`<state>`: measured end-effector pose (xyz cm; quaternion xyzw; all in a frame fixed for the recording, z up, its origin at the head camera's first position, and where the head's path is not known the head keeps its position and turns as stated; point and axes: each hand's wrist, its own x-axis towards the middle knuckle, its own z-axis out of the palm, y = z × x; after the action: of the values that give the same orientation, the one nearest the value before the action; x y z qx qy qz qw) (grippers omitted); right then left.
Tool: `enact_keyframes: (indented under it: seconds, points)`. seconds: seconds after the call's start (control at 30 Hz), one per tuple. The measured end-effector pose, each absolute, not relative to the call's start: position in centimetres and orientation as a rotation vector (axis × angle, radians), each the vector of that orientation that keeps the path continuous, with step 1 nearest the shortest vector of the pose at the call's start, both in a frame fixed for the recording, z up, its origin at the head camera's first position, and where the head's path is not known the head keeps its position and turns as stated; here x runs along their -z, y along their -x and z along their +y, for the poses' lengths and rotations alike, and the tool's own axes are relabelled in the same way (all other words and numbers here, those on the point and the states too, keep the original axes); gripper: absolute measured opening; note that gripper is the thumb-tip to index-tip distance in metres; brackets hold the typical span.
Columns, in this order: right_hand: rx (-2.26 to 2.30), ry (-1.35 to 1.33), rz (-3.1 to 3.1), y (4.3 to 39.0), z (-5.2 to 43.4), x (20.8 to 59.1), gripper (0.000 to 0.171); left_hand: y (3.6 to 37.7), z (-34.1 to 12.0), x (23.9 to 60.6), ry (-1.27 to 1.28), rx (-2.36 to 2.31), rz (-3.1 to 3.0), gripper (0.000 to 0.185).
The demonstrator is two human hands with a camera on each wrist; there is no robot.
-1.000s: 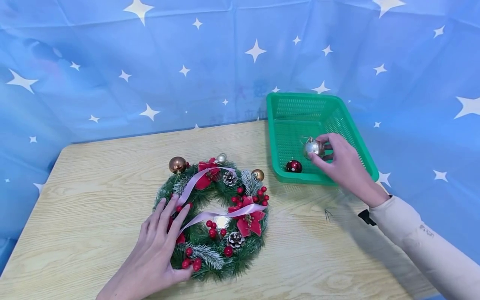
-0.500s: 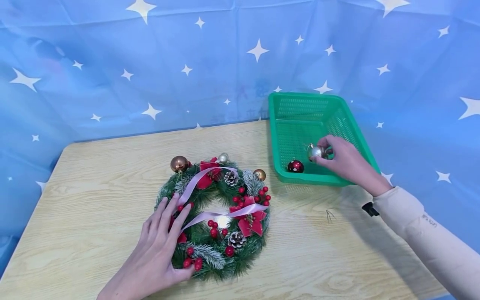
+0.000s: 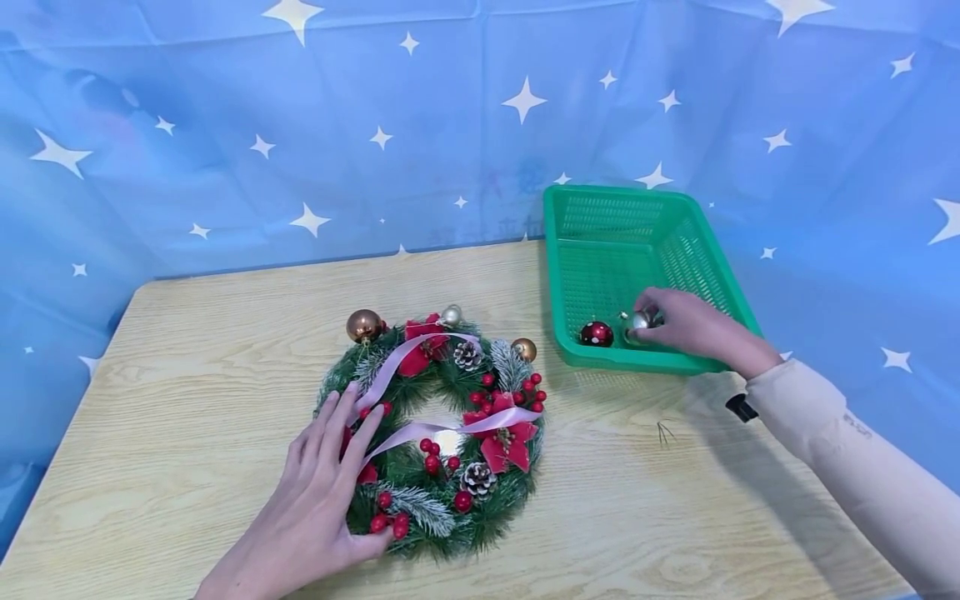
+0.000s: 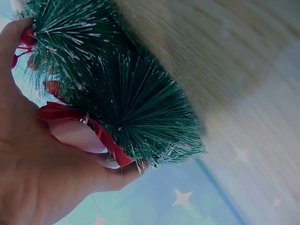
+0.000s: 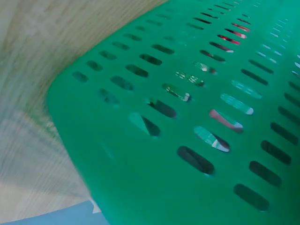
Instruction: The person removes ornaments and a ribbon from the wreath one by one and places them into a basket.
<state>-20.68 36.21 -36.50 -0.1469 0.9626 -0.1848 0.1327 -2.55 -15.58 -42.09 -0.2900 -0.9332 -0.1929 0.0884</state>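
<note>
A green Christmas wreath (image 3: pixel 438 433) with red berries, pine cones, red flowers, a pink ribbon and small gold baubles lies on the wooden table (image 3: pixel 187 358). My left hand (image 3: pixel 318 492) rests on its left side with fingers spread flat and the thumb under its near edge; the left wrist view shows wreath needles (image 4: pixel 136 103) against my palm. My right hand (image 3: pixel 678 325) reaches into the green plastic basket (image 3: pixel 600 217) and holds a silver bauble (image 3: pixel 641 320) low near the floor. A red bauble (image 3: pixel 596 333) lies beside it.
The basket stands at the table's back right corner. A blue cloth with white stars (image 3: pixel 300 125) hangs behind and around the table. A small loose green sprig (image 3: pixel 663 432) lies on the wood near my right wrist. The right wrist view shows only the basket wall (image 5: pixel 187 140).
My right hand has lowered the silver bauble deeper into the basket, closer to the red bauble. My left hand has stayed on the wreath.
</note>
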Motion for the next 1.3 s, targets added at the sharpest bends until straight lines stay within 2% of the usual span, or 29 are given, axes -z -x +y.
enact_keyframes:
  seconds: [0.87, 1.13, 1.3]
  points:
    - [0.541, 0.417, 2.796, 20.7, 35.7, 36.5, 0.046, 2.2, -15.9, 42.2, 0.779, 0.514, -2.837, 0.145]
    - [0.585, 0.371, 2.796, 20.3, 36.2, 36.3, 0.050, 2.3, -15.8, 42.3, 0.790, 0.558, -2.828, 0.144]
    - [0.651, 0.349, 2.834, 19.8, 36.1, 36.1, 0.059, 2.5, -15.7, 42.3, 0.802, 0.573, -2.838, 0.145]
